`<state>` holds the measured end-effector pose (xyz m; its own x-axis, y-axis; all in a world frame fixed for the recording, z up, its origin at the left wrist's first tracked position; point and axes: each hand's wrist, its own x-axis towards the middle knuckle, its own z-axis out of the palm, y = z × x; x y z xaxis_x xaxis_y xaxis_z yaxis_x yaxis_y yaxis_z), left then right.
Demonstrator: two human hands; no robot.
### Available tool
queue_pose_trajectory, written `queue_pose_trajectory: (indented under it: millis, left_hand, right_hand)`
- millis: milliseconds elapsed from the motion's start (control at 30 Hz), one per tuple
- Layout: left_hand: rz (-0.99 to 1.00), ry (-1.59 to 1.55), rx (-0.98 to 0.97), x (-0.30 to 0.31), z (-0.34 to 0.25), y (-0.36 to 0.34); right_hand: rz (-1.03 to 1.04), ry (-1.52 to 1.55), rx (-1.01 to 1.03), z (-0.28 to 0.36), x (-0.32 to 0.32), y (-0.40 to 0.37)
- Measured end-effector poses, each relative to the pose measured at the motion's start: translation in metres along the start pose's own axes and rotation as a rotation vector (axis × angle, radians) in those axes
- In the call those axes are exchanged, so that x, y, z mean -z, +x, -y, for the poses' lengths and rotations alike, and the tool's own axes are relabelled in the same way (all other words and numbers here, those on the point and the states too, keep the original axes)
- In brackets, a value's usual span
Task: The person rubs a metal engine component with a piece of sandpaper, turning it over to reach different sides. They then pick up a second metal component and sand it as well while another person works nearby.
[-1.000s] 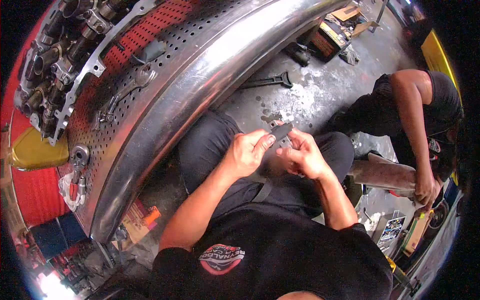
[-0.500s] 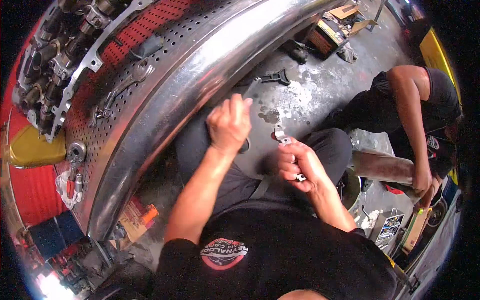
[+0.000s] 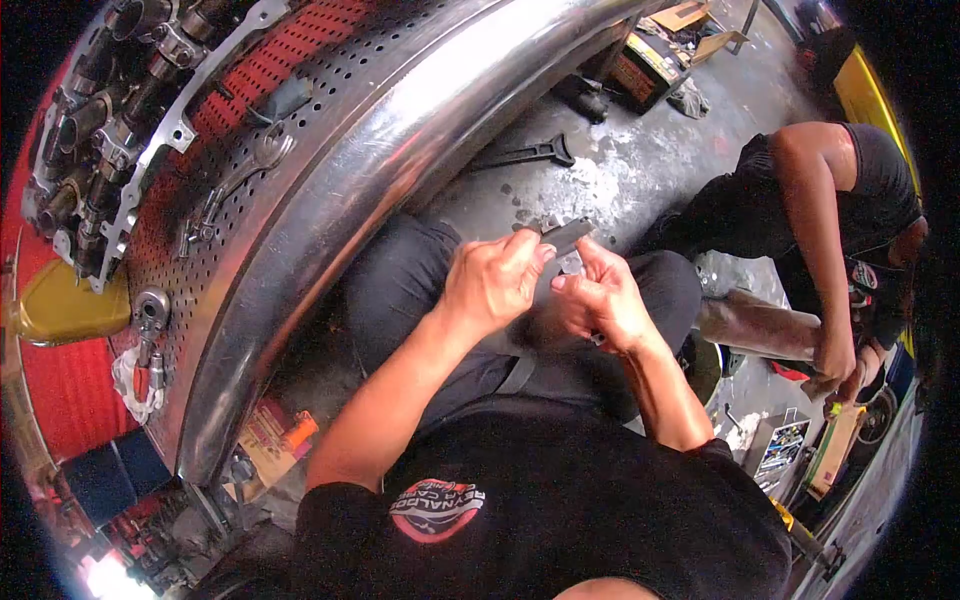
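Note:
My left hand [image 3: 492, 282] is closed, its thumb and fingers pinching a thin dark grey strip [image 3: 568, 236] that looks like sandpaper. Facing it, my right hand [image 3: 612, 300] is wrapped round a small silver metal part [image 3: 571, 264]. That part's upper end shows between the two hands, under the strip; most of the rest is hidden by my right fingers. Both hands are close together above my lap, and the strip seems to touch the metal part, though the exact contact is hard to make out.
A perforated metal bench [image 3: 330, 165] with a thick rounded edge curves along my left. On it are an engine cylinder head [image 3: 120, 130], a wrench [image 3: 262, 160] and a ratchet [image 3: 150, 310]. At right, a co-worker [image 3: 815, 190] bends over a long part [image 3: 765, 325]. A black tool [image 3: 535, 152] lies on the floor.
My left hand has come down and right to meet my right hand. The grey strip now shows over the metal part, and my right fingers have shifted their hold.

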<state>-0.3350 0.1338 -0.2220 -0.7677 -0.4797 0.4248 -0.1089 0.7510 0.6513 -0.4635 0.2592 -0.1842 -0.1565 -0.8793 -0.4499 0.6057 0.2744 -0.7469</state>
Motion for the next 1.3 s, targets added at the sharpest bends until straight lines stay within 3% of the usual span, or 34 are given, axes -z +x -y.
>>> queue_pose_trajectory:
  millis: [67,200,300,333,433,467,500,567,633,700,833,867,1000,1300]
  left_hand:
    - [0.04,-0.216,0.196,-0.002,-0.004,-0.007]
    - [0.355,-0.659,0.594,0.017,-0.004,-0.005]
    - [0.555,-1.442,0.931,0.029,0.003,-0.012]
    - [0.599,-1.36,0.815,0.035,-0.004,-0.013]
    - [0.506,-1.608,0.585,0.07,-0.015,-0.013]
    - [0.329,-1.642,0.619,0.071,-0.015,-0.009]
    - [0.129,-1.443,0.703,0.073,-0.02,-0.007]
    - [0.122,-0.731,0.691,0.065,-0.021,-0.001]
    - [0.151,-0.491,0.508,0.045,-0.02,-0.007]
    - [0.22,-0.465,0.514,0.033,-0.022,-0.014]
    - [0.466,-1.146,0.836,0.03,-0.012,-0.015]
    - [0.477,-1.076,0.788,0.026,-0.01,-0.018]
    - [0.163,-0.315,0.322,0.006,-0.011,-0.022]
    - [-0.094,0.34,-0.148,-0.017,0.0,-0.013]
  right_hand:
    - [0.005,-0.056,0.01,-0.005,0.006,0.004]
    - [0.079,-0.057,-0.051,-0.005,0.013,0.006]
    - [0.126,-0.081,-0.06,0.001,0.009,-0.002]
    - [0.069,-0.083,0.011,-0.005,0.012,0.0]
    - [0.006,-0.073,0.025,-0.007,0.015,0.003]
    - [-0.02,-0.006,-0.011,-0.005,0.009,0.001]
    - [-0.029,0.02,-0.028,-0.01,0.006,-0.003]
    - [-0.016,0.062,-0.021,-0.014,0.002,0.004]
    - [0.041,0.032,-0.007,-0.016,0.001,0.006]
    - [0.078,-0.002,0.002,-0.018,0.006,0.004]
    - [0.164,-0.153,-0.037,-0.012,0.021,0.001]
    - [0.151,-0.202,-0.018,-0.013,0.021,0.0]
    - [-0.017,-0.096,0.01,-0.023,0.008,-0.001]
    - [-0.161,0.24,-0.092,-0.012,-0.011,-0.009]
